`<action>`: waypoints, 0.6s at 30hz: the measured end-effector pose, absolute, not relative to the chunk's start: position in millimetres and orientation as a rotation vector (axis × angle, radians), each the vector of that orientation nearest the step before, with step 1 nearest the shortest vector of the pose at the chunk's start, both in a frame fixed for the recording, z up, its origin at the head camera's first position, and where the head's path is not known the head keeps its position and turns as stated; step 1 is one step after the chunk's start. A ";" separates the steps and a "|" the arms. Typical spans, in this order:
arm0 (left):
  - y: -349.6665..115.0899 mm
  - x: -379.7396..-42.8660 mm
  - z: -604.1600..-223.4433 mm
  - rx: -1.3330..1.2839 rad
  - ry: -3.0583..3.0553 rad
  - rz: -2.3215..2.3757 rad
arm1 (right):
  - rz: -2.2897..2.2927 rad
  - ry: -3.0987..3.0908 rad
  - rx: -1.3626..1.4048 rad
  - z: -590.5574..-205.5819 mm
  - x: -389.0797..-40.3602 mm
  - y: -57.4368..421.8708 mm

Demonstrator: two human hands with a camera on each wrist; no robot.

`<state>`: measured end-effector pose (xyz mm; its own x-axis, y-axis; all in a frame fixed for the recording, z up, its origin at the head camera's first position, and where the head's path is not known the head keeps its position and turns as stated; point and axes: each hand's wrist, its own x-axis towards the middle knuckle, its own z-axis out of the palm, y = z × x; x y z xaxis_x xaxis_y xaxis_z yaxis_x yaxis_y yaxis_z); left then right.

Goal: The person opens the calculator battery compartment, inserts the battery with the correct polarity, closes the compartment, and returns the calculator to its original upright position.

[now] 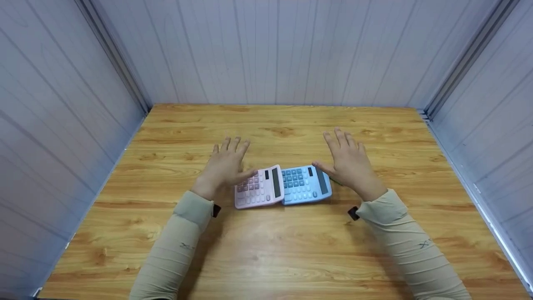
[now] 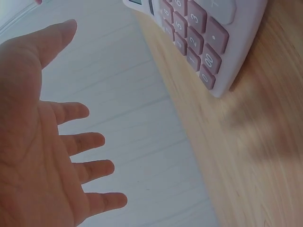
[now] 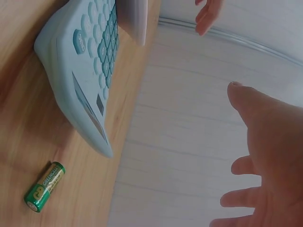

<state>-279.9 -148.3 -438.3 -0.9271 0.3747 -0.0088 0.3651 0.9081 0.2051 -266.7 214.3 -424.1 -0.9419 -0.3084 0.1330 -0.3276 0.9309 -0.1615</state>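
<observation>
A pink calculator and a light blue calculator lie side by side on the wooden table, the pink one's screen end overlapping the blue one's near keys. My left hand hovers above the pink calculator's left end, fingers spread, palm bare in the left wrist view. My right hand is held above the blue calculator's right end, fingers also spread and holding nothing. A green battery lies on the table beside the blue calculator's screen end; in the head view the right hand mostly hides it.
The wood-grain table spreads out around the calculators. Pale panelled walls enclose its back, left and right sides. A small black device sits under the right wrist, another under the left.
</observation>
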 end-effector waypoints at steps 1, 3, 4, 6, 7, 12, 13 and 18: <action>-148.7 -280.3 -438.0 0.587 3.016 0.318 | 0.286 -2.979 0.496 -423.8 -266.6 213.6; -149.7 -280.9 -438.2 0.596 3.003 0.327 | 0.309 -2.972 0.505 -423.7 -266.4 212.0; -150.2 -281.1 -438.4 0.602 2.996 0.330 | 0.324 -2.970 0.511 -423.7 -266.2 211.1; -150.9 -281.5 -438.8 0.616 2.983 0.336 | 0.367 -2.969 0.520 -424.0 -265.6 209.1; -151.1 -281.4 -439.0 0.619 2.974 0.344 | 0.384 -2.969 0.524 -424.4 -265.5 208.1; -152.4 -282.0 -440.3 0.621 2.923 0.351 | 0.440 -2.961 0.549 -424.3 -264.2 203.1; -152.9 -282.3 -440.5 0.619 2.912 0.356 | 0.447 -2.957 0.551 -424.3 -264.0 202.2; -157.7 -283.8 -442.1 0.612 2.850 0.439 | 0.500 -2.937 0.550 -425.2 -262.7 198.8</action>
<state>-283.8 -157.7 -442.1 -0.8958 0.4265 -0.1248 0.3692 0.8705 0.3254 -262.7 198.8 -425.2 -0.9281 -0.3324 0.1680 -0.3692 0.8800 -0.2989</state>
